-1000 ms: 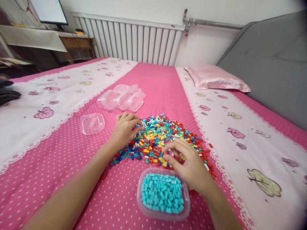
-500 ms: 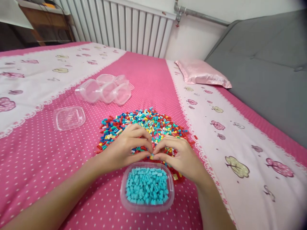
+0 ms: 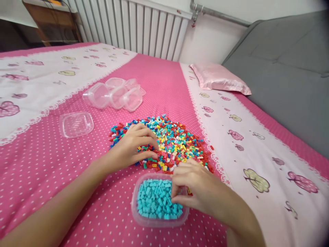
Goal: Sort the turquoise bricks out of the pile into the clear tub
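A broad pile of small mixed-colour building bricks [image 3: 174, 137] lies on the bedspread. Over its left front part is my left hand [image 3: 136, 145], thumb and fingers apart, with nothing visible between them. Nearer to me stands a clear plastic tub [image 3: 135, 214] filled with light blue bricks [image 3: 156, 200]. My right hand [image 3: 191, 183] is above the tub's right side, thumb and fingertips drawn together in a pinch. Whatever those fingertips hold, if anything, is too small or hidden to see.
Several clear plastic containers [image 3: 117, 96] are heaped beyond the pile, to the left. One clear lid [image 3: 77, 124] lies flat at the left. A pink pillow [image 3: 221, 79] rests at the back right, by the grey headboard [image 3: 282, 68]. A white radiator [image 3: 138, 27] lines the far wall.
The hands were together over the front of the pile, fingers around a small yellowish and blue brick. They have parted: the right came down over the tub, while the left moved slightly left and opened.
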Tool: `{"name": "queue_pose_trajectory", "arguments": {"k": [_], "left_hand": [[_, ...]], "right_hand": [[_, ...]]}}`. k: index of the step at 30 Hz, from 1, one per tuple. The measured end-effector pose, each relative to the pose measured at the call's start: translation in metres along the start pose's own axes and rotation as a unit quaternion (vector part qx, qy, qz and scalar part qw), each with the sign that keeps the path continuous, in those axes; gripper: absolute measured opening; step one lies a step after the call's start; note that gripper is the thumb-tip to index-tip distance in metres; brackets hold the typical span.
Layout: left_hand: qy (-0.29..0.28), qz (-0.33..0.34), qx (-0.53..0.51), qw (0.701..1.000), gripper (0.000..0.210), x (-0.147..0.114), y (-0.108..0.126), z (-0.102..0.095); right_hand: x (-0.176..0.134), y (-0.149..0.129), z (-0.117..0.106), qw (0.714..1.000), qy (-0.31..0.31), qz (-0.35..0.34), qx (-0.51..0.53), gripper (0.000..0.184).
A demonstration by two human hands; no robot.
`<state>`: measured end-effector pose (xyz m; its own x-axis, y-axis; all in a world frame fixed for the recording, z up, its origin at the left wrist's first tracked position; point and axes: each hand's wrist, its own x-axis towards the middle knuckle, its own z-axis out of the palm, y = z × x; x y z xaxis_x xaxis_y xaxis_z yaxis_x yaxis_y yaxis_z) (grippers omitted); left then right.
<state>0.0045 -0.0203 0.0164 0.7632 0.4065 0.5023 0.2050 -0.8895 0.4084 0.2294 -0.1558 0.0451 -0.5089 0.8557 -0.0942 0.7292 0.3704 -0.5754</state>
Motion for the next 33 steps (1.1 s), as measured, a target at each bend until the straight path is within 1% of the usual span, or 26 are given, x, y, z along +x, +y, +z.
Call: {"name": "queue_pose_trajectory", "arguments": {"k": [5, 10, 18, 25, 27, 29, 33], "left_hand": [[0.001, 0.008, 0.006, 1.0, 0.023, -0.001, 0.0, 0.002], [-0.001, 0.005, 0.01, 1.0, 0.024, -0.001, 0.0, 0.002], [-0.001, 0.005, 0.015, 1.0, 0.022, 0.0, 0.0, 0.0], [0.007, 0.011, 0.028, 1.0, 0.017, -0.001, -0.002, 0.0], [0.02, -0.012, 0.052, 0.998, 0.016, -0.003, -0.006, -0.005], [0.053, -0.059, 0.088, 0.993, 0.017, -0.006, -0.013, -0.014], [0.146, -0.178, 0.146, 0.962, 0.022, -0.012, -0.03, -0.031]], "right_hand": [[0.004, 0.004, 0.005, 0.999, 0.001, -0.011, -0.044, 0.016], [0.004, 0.004, 0.001, 0.999, -0.006, -0.009, -0.046, 0.011], [0.004, 0.001, 0.003, 0.999, 0.003, 0.01, -0.041, 0.018], [0.005, 0.002, 0.002, 0.999, 0.015, 0.011, -0.038, 0.017], [0.004, 0.002, 0.0, 1.0, 0.013, 0.005, -0.027, 0.017], [0.003, 0.005, -0.003, 1.0, 0.029, -0.009, -0.004, 0.015], [0.003, 0.011, -0.006, 0.991, 0.122, -0.042, 0.029, 0.015]]}}
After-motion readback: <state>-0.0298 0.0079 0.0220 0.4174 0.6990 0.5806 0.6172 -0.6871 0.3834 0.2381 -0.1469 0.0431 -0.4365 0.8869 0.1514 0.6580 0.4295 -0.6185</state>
